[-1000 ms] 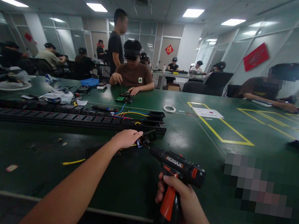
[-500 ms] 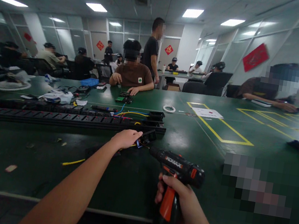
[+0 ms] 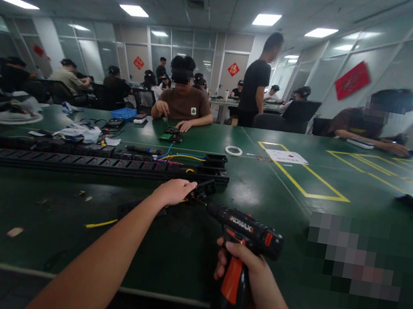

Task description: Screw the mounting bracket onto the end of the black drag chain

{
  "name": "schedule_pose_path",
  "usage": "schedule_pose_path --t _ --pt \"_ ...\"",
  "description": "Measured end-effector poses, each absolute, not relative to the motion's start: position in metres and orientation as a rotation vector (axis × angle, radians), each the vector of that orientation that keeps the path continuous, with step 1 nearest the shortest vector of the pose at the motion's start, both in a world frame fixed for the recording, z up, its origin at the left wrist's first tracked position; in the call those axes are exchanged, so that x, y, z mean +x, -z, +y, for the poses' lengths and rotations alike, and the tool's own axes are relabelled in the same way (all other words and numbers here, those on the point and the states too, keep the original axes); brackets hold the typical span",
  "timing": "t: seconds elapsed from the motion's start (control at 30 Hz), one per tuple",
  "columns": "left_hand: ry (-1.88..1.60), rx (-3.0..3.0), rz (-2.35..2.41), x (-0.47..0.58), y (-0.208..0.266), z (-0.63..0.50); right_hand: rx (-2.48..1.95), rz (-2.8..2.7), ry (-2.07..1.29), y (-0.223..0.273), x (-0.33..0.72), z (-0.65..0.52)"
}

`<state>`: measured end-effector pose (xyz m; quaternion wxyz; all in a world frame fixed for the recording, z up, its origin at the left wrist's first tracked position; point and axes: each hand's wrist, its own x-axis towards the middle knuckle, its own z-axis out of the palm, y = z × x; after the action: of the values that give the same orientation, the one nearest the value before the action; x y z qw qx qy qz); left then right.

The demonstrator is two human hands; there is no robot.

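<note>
My right hand (image 3: 246, 272) is wrapped round the grip of a black and orange cordless drill (image 3: 245, 229), marked KOMAX. Its thin bit points left and reaches the small black plastic housing (image 3: 205, 190) that my left hand (image 3: 176, 191) grips over the table. Whether the tip touches a screw is too small to tell. Yellow wire (image 3: 102, 224) runs out from under my left forearm, beside a dark part that the arm mostly hides. Just beyond my left hand lie long black power strips (image 3: 110, 162) with blue, yellow and red wires at their right end.
A pen-shaped tool (image 3: 144, 150) lies behind the strips. Farther back are a white cable coil (image 3: 233, 150), a paper sheet (image 3: 289, 156) and a blue basket (image 3: 123, 113). A co-worker (image 3: 184, 103) sits opposite, hands on a circuit board (image 3: 172, 134). Yellow tape (image 3: 327, 190) marks the green tabletop.
A standing person in the background has walked to the right. A bluish patch beside the housing at my left fingertips no longer shows. My hands and the drill have hardly moved.
</note>
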<state>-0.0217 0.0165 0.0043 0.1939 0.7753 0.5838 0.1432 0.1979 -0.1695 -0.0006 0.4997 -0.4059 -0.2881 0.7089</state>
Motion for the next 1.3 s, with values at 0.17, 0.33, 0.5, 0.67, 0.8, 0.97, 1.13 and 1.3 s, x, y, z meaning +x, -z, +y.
schedule_pose_path --t 0.17,0.33,0.5,0.67,0.8,0.97,1.13,1.3 --pt "-0.383 2.166 1.651 -0.0204 -0.0070 0.0144 -0.993 -0.704 -1.706 -0.0008 0.1976 -0.1695" --pt "-0.386 2.173 1.652 -0.0204 -0.0074 0.0137 -0.994 -0.705 -1.702 -0.0014 0.1966 -0.1700" --pt "-0.372 2.185 1.651 -0.0199 -0.0062 0.0153 -0.985 -0.695 -1.715 -0.0002 0.1970 -0.1700" --pt "-0.372 2.174 1.656 -0.0197 -0.0072 0.0148 -0.989 -0.703 -1.717 0.0012 0.1979 -0.1699" --pt "-0.385 2.180 1.639 -0.0210 -0.0071 0.0141 -1.005 -0.715 -1.707 0.0002 0.1974 -0.1699" --pt "-0.386 2.176 1.636 -0.0217 -0.0060 0.0150 -1.002 -0.745 -1.699 0.0011 0.1974 -0.1702" --pt "-0.380 2.210 1.627 -0.0216 -0.0059 0.0152 -1.013 -0.777 -1.683 0.0017 0.1975 -0.1701" --pt "-0.370 2.215 1.626 -0.0213 -0.0063 0.0154 -1.023 -0.789 -1.680 0.0004 0.1969 -0.1695"
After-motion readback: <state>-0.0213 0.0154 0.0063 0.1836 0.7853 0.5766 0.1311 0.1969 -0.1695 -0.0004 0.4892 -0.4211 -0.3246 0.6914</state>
